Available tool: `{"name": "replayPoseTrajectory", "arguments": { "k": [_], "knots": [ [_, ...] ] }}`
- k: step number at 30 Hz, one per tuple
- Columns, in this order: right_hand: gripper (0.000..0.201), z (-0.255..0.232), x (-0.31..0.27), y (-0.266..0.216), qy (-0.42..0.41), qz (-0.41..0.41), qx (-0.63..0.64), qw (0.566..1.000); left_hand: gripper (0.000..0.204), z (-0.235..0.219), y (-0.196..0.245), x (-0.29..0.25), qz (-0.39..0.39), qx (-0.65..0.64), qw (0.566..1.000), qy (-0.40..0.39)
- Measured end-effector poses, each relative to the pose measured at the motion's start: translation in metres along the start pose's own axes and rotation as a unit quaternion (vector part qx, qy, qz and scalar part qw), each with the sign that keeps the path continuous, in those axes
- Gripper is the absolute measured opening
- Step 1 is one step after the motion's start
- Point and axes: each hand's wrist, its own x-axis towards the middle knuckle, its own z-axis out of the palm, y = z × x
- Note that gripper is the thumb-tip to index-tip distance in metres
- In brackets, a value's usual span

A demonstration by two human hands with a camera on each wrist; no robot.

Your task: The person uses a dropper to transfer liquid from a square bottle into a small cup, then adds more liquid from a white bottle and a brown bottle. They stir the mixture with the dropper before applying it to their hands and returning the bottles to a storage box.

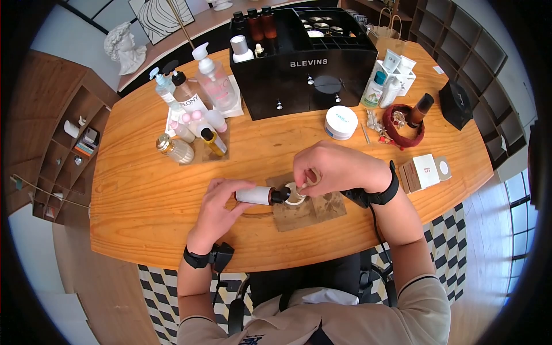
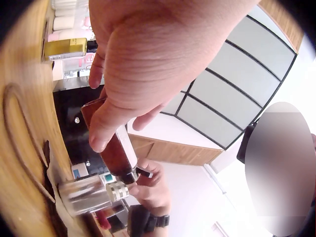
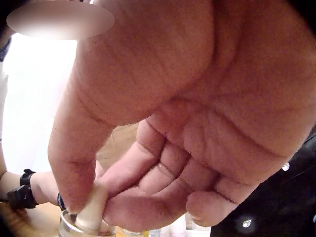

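My left hand (image 1: 217, 204) grips a brown bottle (image 2: 120, 157) with a white label. It lies tilted sideways, its dark neck right at the mouth of a small clear glass bottle (image 2: 85, 194). That glass bottle stands on a piece of brown paper (image 1: 287, 221) and has a silver threaded neck. From the other side my right hand (image 1: 330, 168) pinches a pale beige piece (image 3: 94, 210) between thumb and forefinger. In the right wrist view this piece overlaps a glass rim, and its kind does not show clearly.
A black cosmetics case (image 1: 305, 63) stands at the back. Pump bottles (image 1: 215, 83) and small bottles fill the left side. A white jar (image 1: 341, 122), a red ring-shaped holder (image 1: 404, 141) and small boxes (image 1: 422, 172) lie to the right. A brown cord (image 2: 19, 143) lies on the wooden table.
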Motion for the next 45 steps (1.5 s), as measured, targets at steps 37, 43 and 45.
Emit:
{"name": "replayPoseTrajectory", "arguments": {
  "k": [37,43,45],
  "knots": [
    [0.011,0.003,0.0,0.001,0.007,-0.019,-0.009,1.0,0.042,-0.001,-0.012,-0.005,0.045,-0.007,0.998,-0.049],
    [0.011,0.002,0.0,-0.001,0.016,-0.005,-0.015,1.0,0.048,-0.001,-0.008,0.0,0.031,-0.051,0.998,0.016],
    [0.011,0.002,0.0,-0.001,0.012,-0.005,-0.016,1.0,0.048,-0.001,-0.012,-0.001,0.004,-0.109,0.993,0.039]
  ]
}}
